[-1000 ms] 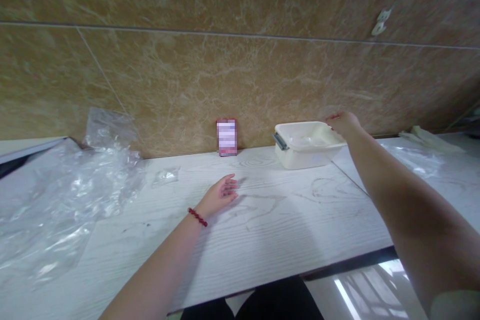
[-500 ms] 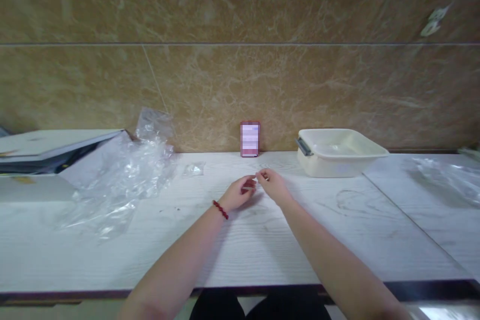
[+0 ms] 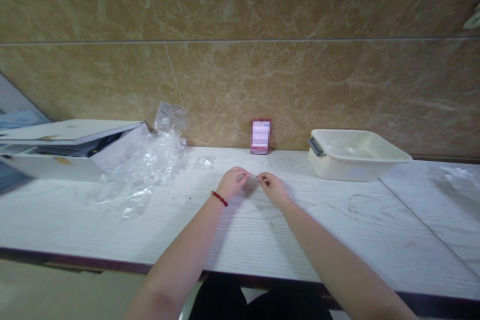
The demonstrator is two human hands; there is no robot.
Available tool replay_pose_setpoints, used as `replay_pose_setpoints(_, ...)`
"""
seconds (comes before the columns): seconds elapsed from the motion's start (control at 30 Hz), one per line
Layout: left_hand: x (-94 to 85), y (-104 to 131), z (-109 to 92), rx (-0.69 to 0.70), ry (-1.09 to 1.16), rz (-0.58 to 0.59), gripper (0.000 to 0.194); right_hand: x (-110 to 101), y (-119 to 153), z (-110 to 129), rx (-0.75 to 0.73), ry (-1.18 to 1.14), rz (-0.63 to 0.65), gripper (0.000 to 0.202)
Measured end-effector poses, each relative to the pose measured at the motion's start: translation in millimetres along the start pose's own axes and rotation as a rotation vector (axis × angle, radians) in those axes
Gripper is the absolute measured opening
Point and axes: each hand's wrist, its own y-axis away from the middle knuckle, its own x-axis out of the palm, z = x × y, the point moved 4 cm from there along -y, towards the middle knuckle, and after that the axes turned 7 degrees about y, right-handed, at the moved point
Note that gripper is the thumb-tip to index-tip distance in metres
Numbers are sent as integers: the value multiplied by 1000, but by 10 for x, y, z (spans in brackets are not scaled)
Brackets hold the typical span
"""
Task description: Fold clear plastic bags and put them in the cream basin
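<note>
My left hand (image 3: pixel 233 183), below a wrist with a red bead bracelet (image 3: pixel 219 198), is closed in a pinch over the middle of the table. Facing it across a small gap, my right hand (image 3: pixel 273 190) pinches with thumb and forefinger. Whatever the fingertips hold is too small or too faint to make out. Behind the hands a phone (image 3: pixel 261 137) in a red case leans on the wall, its screen blurred. A small clear plastic bag (image 3: pixel 204 162) lies flat to the left of my left hand.
A cream plastic bin (image 3: pixel 348 170) with a grey clip stands back right. Crumpled clear plastic bags (image 3: pixel 150 160) are heaped at left against a white box (image 3: pixel 63 167) with its lid ajar. More clear plastic (image 3: pixel 461 180) lies far right. A marble-patterned wall (image 3: pixel 225 85) closes the back.
My hands have moved slightly apart, and the left fingers have drawn together into a pinch. The camera has turned a little left, so the scene sits further right.
</note>
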Motion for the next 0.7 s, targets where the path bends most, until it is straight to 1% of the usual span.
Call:
replay_pose_setpoints(0.1,-312,19,117,-83,-126,-120,29,21,9,-9,-1,-4,2,18)
replay_pose_setpoints(0.17,-583,70,224,-161,-214,-204,30,23,17,-9,-1,0,-1,18)
replay_pose_setpoints(0.23,-885,157,362,-260,-293,-257,28,23,23,-1,-10,-4,0,18)
replay_pose_setpoints(0.33,-1357,369,636,-517,-435,-285,31,29,22,8,-15,-9,5,20)
replay_pose_setpoints(0.4,-1635,535,799,-631,-556,-290,36,38,15,5,-5,-7,2,20)
replay_pose_setpoints(0.47,-1867,702,937,-722,-718,-320,43,50,7,-2,0,-12,-1,21)
replay_pose_setpoints(0.53,-2031,846,1049,-759,-849,-376,51,63,0,-9,-5,-18,-1,22)
replay_pose_setpoints(0.57,-2084,906,1105,-772,-896,-392,55,68,-2,-14,-9,-18,-2,23)
replay_pose_setpoints(0.63,-2134,998,1238,-799,-924,-356,58,71,-4,-24,-11,-13,-6,23)
replay_pose_setpoints(0.7,-2125,1049,1372,-811,-856,-258,51,72,-5,-34,-9,-14,-7,23)
